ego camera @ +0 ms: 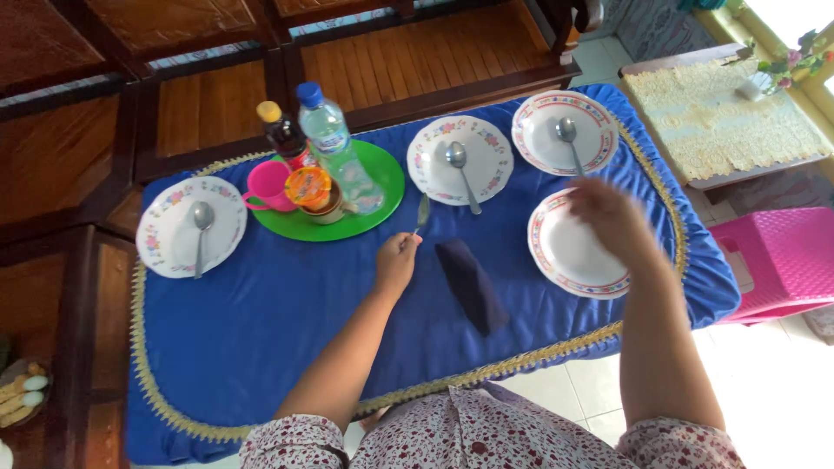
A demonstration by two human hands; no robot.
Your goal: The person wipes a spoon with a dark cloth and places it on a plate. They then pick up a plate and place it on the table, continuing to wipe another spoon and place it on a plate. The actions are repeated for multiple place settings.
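Note:
My left hand [397,258] is shut on the handle of a metal spoon [421,214], its bowl pointing away over the blue tablecloth [261,321]. My right hand [608,213], blurred, hovers over the near right white plate [565,265] with a patterned rim; I cannot tell if it holds anything. A dark folded cloth [471,285] lies between my hands. Three other patterned plates each carry a spoon: one at the left [193,226], one in the middle [460,159], one at the far right [565,132].
A green round tray [378,204] holds a water bottle [334,143], a dark sauce bottle [282,135], a pink cup [268,185] and an orange-lidded cup [311,189]. A pink plastic stool [777,260] stands right of the table. Wooden benches lie beyond.

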